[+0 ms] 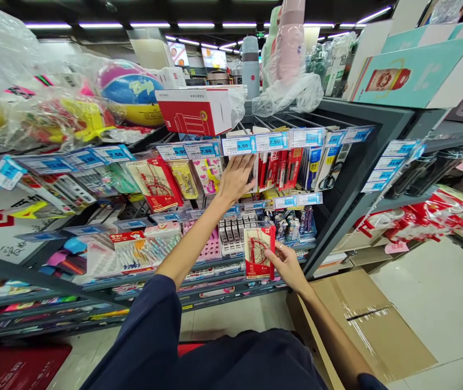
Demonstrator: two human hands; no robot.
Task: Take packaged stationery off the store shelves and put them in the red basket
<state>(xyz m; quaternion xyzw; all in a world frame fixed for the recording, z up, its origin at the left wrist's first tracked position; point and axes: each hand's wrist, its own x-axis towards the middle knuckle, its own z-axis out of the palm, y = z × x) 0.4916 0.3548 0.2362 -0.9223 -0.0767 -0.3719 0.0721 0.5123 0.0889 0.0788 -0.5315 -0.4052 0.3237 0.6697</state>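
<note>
thumb and fingers of the right hand (290, 265) are gripping a flat, rectangular red-and-cream card pack (258, 254) by its right edge, most fingers hiding behind it. the pack is hovering before the grey metal rack (341, 216), near its right end, its fine print blurring. the left hand (235, 181) is reaching open, fingers extending towards a blue-and-white price label (238, 145) along the rack's upper front edge; whether the fingertips are touching anything, i cannot tell. a similar red-and-cream hanging pack (162, 187) is showing farther left. the right forearm is partly covering a brown cardboard box (390, 341).
</note>
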